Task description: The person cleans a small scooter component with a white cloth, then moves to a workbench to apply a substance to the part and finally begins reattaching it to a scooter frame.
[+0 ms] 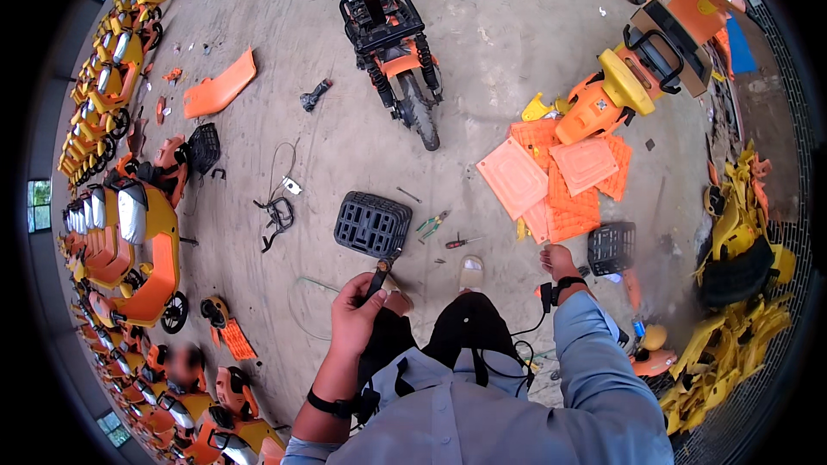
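Observation:
In front of my left knee, my left hand (355,314) is closed around a short, dark, elongated part (377,281) with a brownish upper end. Just beyond that part lies a black plastic basket (373,224), bottom up on the floor. My right hand (560,260) is out to the right, its fingers drawn together; whatever may be between them is too small to make out. Orange panels (572,202) lie just beyond it, and a second black basket (612,247) is to its right. Green-handled pliers (433,224) and a screwdriver (463,242) rest between my hands.
A partly stripped scooter (383,21) stands ahead. An orange-and-yellow scooter body (599,103) sits at the right, with yellow scrap panels (732,344) heaped along that side. Rows of scooters (146,250) line the left. A loose orange panel (220,84) and a black bracket (277,220) lie on the floor.

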A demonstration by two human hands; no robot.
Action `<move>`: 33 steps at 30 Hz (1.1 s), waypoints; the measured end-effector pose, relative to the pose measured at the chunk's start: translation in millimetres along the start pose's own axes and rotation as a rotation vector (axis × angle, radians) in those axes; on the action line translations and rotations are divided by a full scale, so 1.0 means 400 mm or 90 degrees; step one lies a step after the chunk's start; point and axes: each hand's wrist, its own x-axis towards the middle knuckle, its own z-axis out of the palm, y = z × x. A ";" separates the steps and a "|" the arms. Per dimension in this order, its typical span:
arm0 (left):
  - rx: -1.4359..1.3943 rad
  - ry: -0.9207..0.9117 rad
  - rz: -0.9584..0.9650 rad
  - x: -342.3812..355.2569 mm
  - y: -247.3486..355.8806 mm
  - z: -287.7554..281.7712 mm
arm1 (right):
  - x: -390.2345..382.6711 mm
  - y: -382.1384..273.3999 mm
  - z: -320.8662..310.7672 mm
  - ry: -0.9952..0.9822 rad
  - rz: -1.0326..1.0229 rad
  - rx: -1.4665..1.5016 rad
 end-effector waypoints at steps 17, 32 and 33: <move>0.068 -0.066 0.162 0.394 0.312 -0.849 | -0.755 0.328 0.443 0.035 0.109 0.120; -0.060 0.128 0.055 0.450 0.257 -1.335 | -0.848 -0.016 0.768 0.043 -0.036 -0.039; -0.049 0.133 0.055 0.446 0.256 -1.324 | -0.840 -0.054 0.784 0.024 -0.057 -0.052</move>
